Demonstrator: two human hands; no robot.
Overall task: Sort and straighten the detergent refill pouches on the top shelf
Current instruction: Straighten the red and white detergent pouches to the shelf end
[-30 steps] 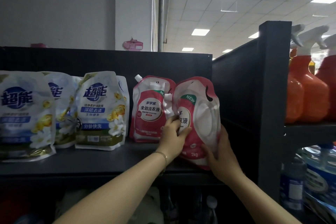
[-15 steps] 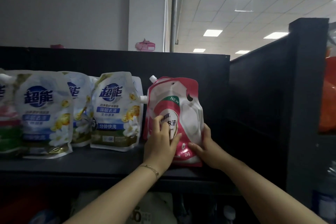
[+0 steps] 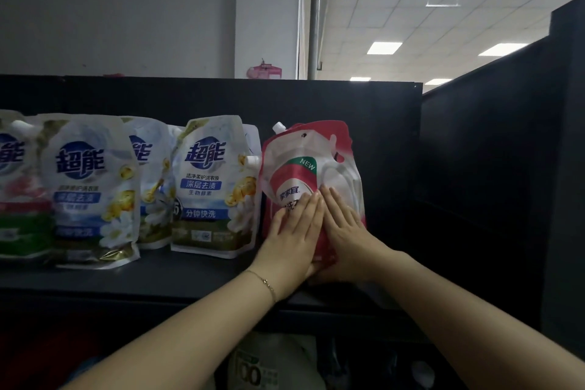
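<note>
Reaches up from below with both bare forearms, a thin bracelet (image 3: 266, 283) on the left wrist. Lays the left hand (image 3: 292, 233) flat on the lower front of the red detergent pouch (image 3: 335, 168), fingers straight and together, angled up to the right. Sets the right hand (image 3: 345, 228) beside it on the same face, fingers straight too, tips meeting those of the left (no curl, no pinch on either side, only palms pressing). Holds the pouch upright near the right end of the top shelf (image 3: 158, 275), printed face forward, "NEW" readable above the fingers. Shows a white spout (image 3: 251, 161) at the pouch's left edge, touching the neighbouring white-and-blue pouch (image 3: 205, 187), which stands upright. Shows a second white cap (image 3: 279, 127) and a strip of red just behind the top, the rest hidden. Counts three more pouches further left: a forward pouch (image 3: 88, 190), a set-back pouch (image 3: 148, 174) between it and the neighbour, and a cut-off pouch (image 3: 12, 187) with a green band at the frame edge. Ends at the black back panel (image 3: 316, 101), a black side panel (image 3: 474, 152) on the right, then a grey wall, a pink object (image 3: 264, 71) and lit ceiling panels (image 3: 384, 48) beyond.
</note>
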